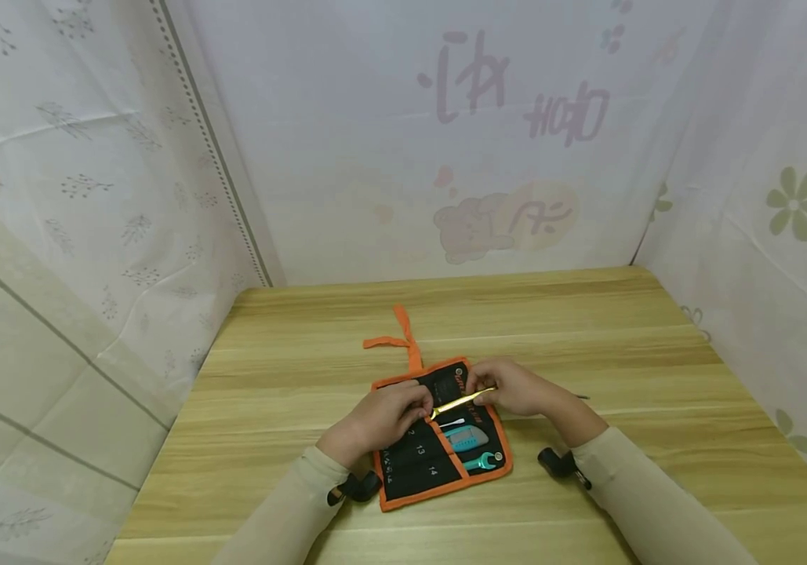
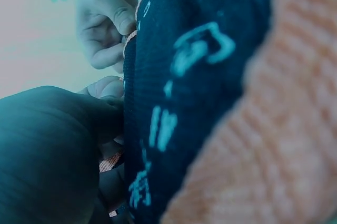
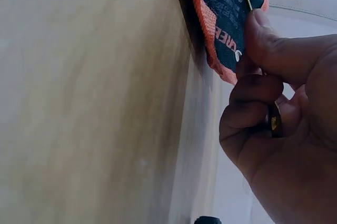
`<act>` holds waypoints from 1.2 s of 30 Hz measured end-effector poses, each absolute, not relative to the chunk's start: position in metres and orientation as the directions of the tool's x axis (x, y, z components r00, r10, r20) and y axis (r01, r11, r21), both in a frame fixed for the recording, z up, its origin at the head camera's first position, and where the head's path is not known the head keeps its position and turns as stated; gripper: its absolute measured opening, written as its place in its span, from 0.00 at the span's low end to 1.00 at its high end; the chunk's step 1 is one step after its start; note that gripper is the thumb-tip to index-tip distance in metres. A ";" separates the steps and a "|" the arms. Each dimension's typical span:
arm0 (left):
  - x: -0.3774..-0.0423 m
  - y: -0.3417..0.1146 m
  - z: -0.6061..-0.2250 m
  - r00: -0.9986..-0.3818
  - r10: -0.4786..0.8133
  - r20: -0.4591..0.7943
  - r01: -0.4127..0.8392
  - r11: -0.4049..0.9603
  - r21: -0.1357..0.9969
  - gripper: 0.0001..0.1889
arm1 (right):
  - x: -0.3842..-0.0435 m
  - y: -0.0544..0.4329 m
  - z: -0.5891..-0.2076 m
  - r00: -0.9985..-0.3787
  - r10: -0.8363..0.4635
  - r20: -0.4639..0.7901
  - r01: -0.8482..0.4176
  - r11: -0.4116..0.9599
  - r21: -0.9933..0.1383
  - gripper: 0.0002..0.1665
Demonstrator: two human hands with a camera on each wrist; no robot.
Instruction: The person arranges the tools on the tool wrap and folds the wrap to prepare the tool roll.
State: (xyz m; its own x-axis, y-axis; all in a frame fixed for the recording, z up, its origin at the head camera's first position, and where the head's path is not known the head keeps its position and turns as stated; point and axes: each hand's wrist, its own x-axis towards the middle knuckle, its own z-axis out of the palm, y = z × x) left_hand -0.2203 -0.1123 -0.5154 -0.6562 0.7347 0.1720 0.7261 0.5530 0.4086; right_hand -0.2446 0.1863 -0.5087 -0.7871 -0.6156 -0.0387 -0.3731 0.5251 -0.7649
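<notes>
A black tool pouch (image 1: 403,471) with orange edging lies spread on the table, its pockets numbered. My left hand (image 1: 390,412) pinches the pouch's pocket edge. In the left wrist view its thumb (image 2: 47,134) lies against the black cloth. A slim, shiny yellow tool (image 1: 461,401) slants from the pocket edge to my right hand (image 1: 512,386). My right thumb and fingers pinch its upper end. A small yellow-and-black piece (image 3: 275,120) shows inside the curled right fingers. A teal utility knife (image 1: 467,439) and a teal wrench (image 1: 481,461) stick out of other pockets.
An orange tie strap (image 1: 412,345) stretches from the pouch toward the back of the wooden table (image 1: 290,322). Beyond my right wrist shows a thin dark rod end (image 1: 582,396). Printed cloth curtains (image 1: 347,157) stand behind the table and at both sides.
</notes>
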 end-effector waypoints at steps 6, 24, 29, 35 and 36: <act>-0.219 -0.111 -0.516 -0.662 0.733 0.155 0.717 0.560 0.414 0.05 | -0.245 0.185 -0.510 -0.781 -0.619 -0.081 -0.344 0.535 -0.771 0.11; -0.218 -0.112 -0.511 -0.760 0.629 0.165 0.628 0.646 0.433 0.04 | -0.246 0.181 -0.512 -0.801 -0.592 -0.082 -0.385 0.617 -0.687 0.11; -0.218 -0.112 -0.513 -0.762 0.626 0.165 0.618 0.628 0.473 0.04 | -0.250 0.177 -0.513 -0.802 -0.592 -0.084 -0.372 0.604 -0.705 0.12; -0.219 -0.111 -0.515 -0.755 0.632 0.175 0.619 0.598 0.509 0.03 | -0.252 0.171 -0.513 -0.802 -0.589 -0.100 -0.356 0.605 -0.712 0.13; -0.219 -0.111 -0.514 -0.754 0.633 0.176 0.620 0.596 0.511 0.03 | -0.252 0.170 -0.512 -0.799 -0.593 -0.101 -0.356 0.601 -0.715 0.12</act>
State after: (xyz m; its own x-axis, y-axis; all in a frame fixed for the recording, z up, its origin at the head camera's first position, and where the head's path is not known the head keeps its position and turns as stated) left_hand -0.2194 -0.1108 -0.5145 -0.7539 0.6330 0.1759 0.6196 0.5960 0.5108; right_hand -0.2517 0.1701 -0.5122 -0.7992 -0.5925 -0.1006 -0.3558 0.6014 -0.7154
